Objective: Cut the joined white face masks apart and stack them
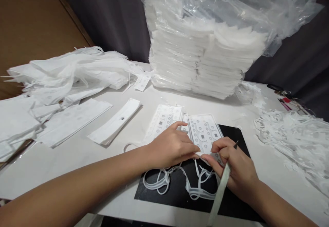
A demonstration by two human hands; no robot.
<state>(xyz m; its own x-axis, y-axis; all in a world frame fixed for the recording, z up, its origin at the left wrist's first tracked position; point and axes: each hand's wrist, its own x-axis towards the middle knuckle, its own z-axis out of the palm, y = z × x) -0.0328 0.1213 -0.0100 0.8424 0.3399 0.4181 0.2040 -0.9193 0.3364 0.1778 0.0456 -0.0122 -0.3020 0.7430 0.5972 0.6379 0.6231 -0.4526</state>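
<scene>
Over a black mat (177,189), my left hand (174,144) is closed, its thumb and fingers pinching the near edge of a white printed sheet (204,127) with grey ring marks. My right hand (233,165) pinches near the same edge with thumb and finger. It also holds a pale tweezer-like tool (221,192), its dark tip pointing up and away. Another printed sheet (160,122) lies just left, partly behind my left hand. Loose white looped strips (197,191) rest on the mat below my hands.
A clear plastic bag (200,55) of stacked white sheets stands at the back. White sheets pile up at the left (74,71). A folded white stack (117,122) lies left of the mat. Tangled white strips (298,141) heap at the right.
</scene>
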